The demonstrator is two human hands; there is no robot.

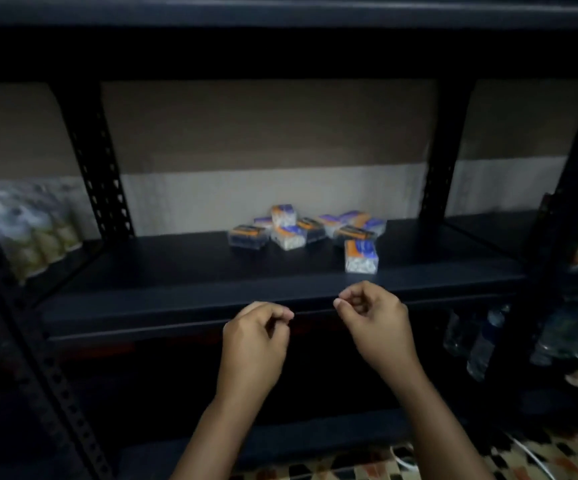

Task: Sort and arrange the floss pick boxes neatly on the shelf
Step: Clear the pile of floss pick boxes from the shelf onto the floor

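Head view: the small clear plastic floss pick boxes with orange-and-blue labels (306, 232) lay in a loose heap toward the back of the dark metal shelf (176, 271), some flat, some tilted; one box (361, 256) stood apart, nearer the front edge. Your left hand (254, 336) and right hand (374, 315) hovered before the shelf edge, fingers loosely curled, each grip empty. Judged: sorting not yet begun; all boxes left to line up.

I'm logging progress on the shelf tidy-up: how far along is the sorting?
Nothing looks sorted: the floss pick boxes lie jumbled on the shelf, one box apart in front. Left hand and right hand hold nothing. All arranging remains.
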